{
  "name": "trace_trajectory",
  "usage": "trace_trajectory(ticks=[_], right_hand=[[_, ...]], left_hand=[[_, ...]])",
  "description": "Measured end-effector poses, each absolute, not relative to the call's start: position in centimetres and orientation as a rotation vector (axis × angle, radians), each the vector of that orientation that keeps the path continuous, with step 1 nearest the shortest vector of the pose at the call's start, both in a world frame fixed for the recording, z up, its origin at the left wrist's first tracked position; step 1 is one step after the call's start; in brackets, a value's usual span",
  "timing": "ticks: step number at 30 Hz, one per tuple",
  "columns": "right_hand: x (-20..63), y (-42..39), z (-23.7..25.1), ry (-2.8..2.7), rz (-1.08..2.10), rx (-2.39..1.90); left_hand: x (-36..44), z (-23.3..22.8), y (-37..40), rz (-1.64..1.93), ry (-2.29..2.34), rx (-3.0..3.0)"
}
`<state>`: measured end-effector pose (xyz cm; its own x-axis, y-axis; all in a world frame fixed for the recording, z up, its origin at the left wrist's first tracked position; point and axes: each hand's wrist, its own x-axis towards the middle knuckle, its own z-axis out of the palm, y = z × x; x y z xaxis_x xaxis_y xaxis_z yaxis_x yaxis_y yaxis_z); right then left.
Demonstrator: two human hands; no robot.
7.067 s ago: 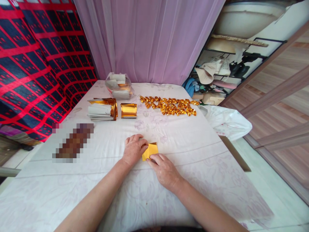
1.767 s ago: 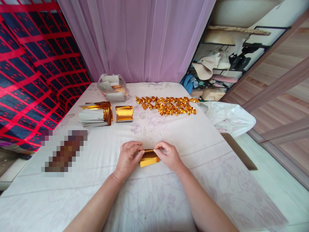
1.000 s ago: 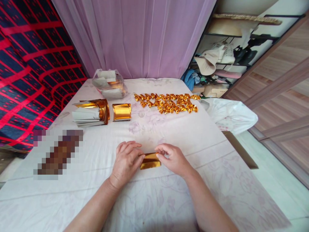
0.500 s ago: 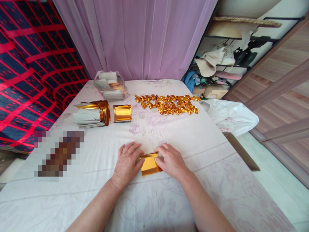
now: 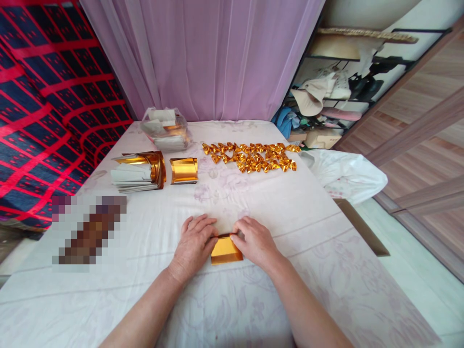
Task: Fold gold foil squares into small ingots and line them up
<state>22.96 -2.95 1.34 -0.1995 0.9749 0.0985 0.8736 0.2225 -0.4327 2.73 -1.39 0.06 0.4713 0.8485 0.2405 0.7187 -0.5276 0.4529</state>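
Observation:
A small sheet of gold foil paper (image 5: 226, 252) lies flat on the table, its far edge turned up in a narrow dark fold. My left hand (image 5: 195, 244) grips the far left corner between thumb and fingers. At the far right corner, my right hand (image 5: 256, 242) pinches the same edge with thumb and forefinger. Beyond my hands, several folded gold foil pieces (image 5: 257, 157) sit in rows. To their left lies a short pile of gold foil sheets (image 5: 184, 171), beside a thicker fanned stack of foil paper (image 5: 139, 173).
A clear plastic bag (image 5: 166, 129) of more paper stands at the back left. The table (image 5: 232, 309) has a pale flowered cloth. A blurred-out item (image 5: 92, 231) lies at the left edge. A white plastic bag (image 5: 348, 176) and a shelf (image 5: 337, 99) are off to the right.
The far edge of the foil paper has been lifted and turned toward me. My fingers have shifted slightly along that edge, and the sheet now sits straighter.

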Motion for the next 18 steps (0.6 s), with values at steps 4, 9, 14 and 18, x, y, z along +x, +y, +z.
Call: trace_trajectory(ticks=[4,9,14,18], right_hand=[[23.13,-2.84,1.37,-2.073,0.556,-1.601],[23.05,-2.78,1.65,-1.912,0.63,-1.47],[22.84,-2.86,1.3,-1.762,0.693,-1.411],[22.76,-2.9,1.01,-1.703,0.718,-1.4]], left_hand=[[2.67,0.1,-1.39,0.671,1.321,2.404],[2.5,0.08,-1.08,0.816,1.327,2.326],[2.42,0.05,-0.83,0.945,1.323,2.257],[2.41,0.01,-0.87,0.964,1.333,2.217]])
